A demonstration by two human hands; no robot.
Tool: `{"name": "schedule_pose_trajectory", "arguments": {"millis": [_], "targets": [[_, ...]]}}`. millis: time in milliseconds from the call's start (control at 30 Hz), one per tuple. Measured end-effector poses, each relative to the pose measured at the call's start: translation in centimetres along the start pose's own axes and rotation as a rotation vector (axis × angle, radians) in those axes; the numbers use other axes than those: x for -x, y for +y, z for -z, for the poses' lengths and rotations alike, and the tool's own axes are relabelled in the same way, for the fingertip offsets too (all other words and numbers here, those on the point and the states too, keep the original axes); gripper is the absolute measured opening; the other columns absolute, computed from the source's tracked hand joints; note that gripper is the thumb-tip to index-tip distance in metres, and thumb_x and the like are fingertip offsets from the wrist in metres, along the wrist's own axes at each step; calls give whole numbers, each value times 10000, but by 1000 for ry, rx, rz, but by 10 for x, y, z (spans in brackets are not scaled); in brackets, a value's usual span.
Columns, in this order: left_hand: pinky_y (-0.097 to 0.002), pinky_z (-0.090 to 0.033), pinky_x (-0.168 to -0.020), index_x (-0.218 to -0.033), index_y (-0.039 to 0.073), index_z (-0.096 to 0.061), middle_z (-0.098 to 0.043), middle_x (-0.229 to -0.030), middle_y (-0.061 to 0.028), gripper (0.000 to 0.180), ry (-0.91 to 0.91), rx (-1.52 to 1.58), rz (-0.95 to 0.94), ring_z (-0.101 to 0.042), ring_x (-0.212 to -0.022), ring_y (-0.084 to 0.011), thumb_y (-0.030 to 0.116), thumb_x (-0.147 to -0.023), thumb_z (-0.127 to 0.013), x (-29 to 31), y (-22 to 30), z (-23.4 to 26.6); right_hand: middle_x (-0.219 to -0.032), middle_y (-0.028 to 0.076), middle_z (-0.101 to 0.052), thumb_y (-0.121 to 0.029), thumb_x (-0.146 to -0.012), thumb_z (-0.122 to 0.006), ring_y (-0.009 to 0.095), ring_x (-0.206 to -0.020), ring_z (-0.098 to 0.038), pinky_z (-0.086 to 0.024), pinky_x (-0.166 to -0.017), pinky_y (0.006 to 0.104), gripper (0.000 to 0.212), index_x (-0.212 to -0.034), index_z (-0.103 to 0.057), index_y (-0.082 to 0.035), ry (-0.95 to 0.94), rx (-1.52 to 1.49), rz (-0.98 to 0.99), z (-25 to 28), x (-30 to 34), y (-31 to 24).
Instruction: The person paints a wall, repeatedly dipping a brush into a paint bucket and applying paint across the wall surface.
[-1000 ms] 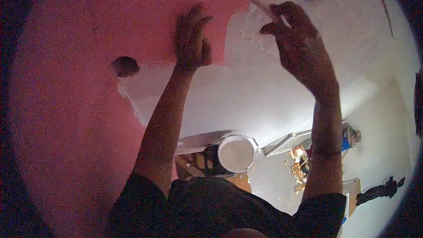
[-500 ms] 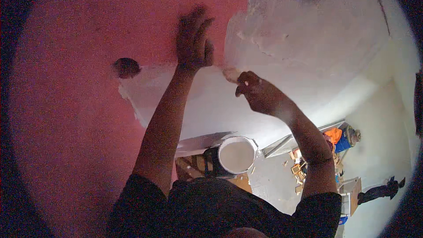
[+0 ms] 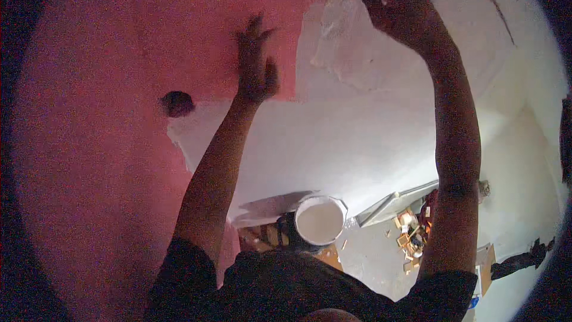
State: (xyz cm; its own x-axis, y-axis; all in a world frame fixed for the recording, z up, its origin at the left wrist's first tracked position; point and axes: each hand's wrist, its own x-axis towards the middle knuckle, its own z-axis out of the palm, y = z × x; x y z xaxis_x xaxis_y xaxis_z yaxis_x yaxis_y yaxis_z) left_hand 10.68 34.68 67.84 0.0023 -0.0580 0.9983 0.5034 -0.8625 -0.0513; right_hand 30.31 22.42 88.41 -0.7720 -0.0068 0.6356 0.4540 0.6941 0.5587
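Observation:
My left hand (image 3: 256, 68) rests against or just off the pink wall (image 3: 208, 36), fingers spread and holding nothing. My right hand (image 3: 393, 0) is raised at the top edge, over the border between the pink and the white-coated area (image 3: 333, 137). Its fingers are closed on what looks like a paintbrush, mostly cut off by the frame; only a pale tan bit shows beside the fingertips. Below, close to my body, stands a white bucket (image 3: 320, 220) with an off-white liquid in it.
A dark round hole or box (image 3: 177, 104) interrupts the wall at left. Down on the floor lie scattered wood scraps (image 3: 408, 238), near a long pale panel (image 3: 387, 206). A dark garment-like shape (image 3: 518, 262) is at the lower right.
My right hand has moved up and to the right, from the lower edge of the pink patch to the top of the view. My left hand stays nearly in place, fingers more spread.

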Motion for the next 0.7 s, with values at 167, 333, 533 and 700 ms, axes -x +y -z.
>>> {"name": "schedule_pose_trajectory", "arguments": {"millis": [167,333,533,700], "targets": [[-577,-60,-1096,-1231,14,-473,-349,-1408,-257,480,327,-22,-187,-301,-1337,-392,160,-776,-438,-70,-10,-13,-1081,221,-568,-53,-738,-594,349,-1056,-534,-463,-896,428,116,-839,-625,-8,-89,175,-189,-83,63,-3],[-560,-143,-1094,-1230,31,-479,-385,-1393,-219,456,259,-67,-224,-336,-1319,-379,248,-833,-419,-72,-20,-23,-1096,218,-503,-102,-790,-599,363,-946,-555,-500,-815,442,197,-950,-563,5,-376,-282,-562,-107,103,-72],[-539,-206,-1088,-1226,33,-480,-420,-1367,-213,473,99,-115,-157,-389,-1282,-379,174,-776,-433,-67,-21,-13,-951,155,-549,21,-668,-568,317,-843,-568,-496,-769,410,99,-758,-558,-18,-623,-214,-101,-78,90,-47],[-536,-215,-1087,-1216,34,-485,-411,-1374,-212,477,69,-107,-152,-382,-1286,-374,159,-759,-435,-72,-15,-19,-787,125,-560,115,-643,-526,310,-750,-566,-490,-700,380,170,-755,-521,-13,-421,-155,-55,-27,34,30]]}}
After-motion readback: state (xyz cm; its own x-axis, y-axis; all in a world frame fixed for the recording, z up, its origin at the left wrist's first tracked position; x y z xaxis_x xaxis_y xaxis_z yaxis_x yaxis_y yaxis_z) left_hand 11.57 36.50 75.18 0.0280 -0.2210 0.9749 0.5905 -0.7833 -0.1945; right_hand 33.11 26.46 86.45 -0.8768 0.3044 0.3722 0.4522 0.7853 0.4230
